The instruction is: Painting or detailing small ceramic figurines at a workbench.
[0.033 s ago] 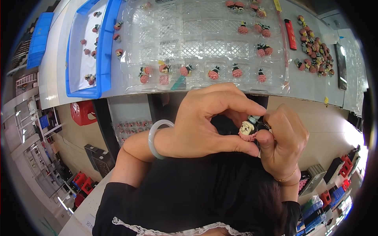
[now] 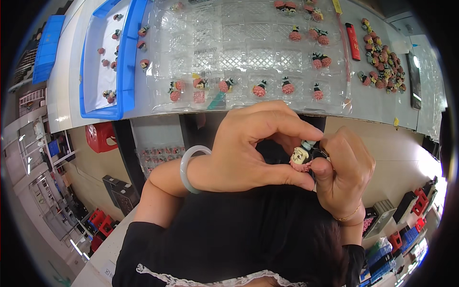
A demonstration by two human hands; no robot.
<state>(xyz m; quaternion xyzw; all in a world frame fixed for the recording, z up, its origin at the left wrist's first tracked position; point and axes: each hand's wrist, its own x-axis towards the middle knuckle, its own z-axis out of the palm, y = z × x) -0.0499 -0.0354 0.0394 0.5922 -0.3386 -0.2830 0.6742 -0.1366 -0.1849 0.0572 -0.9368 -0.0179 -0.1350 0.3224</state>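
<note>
Between the thumb and fingers of my left hand (image 2: 248, 148) is a small figurine (image 2: 300, 157), tilted, with a cream face, dark parts and a knobbly pink end. My right hand (image 2: 348, 167) is closed in a pinch against the figurine's right side; whatever its fingertips hold is mostly hidden. Both hands are just off the table's near edge, above my lap. Beyond them lies a clear plastic tray (image 2: 234, 44) with compartments, some holding similar pink and dark figurines (image 2: 287, 86).
A blue bin (image 2: 126, 71) with several figurines stands at the left. On the right are a heaped pile of figurines (image 2: 384, 64), a slim red object (image 2: 352, 42) and a dark phone-like slab (image 2: 415, 81). Below the table at left is a red plastic stool (image 2: 99, 138).
</note>
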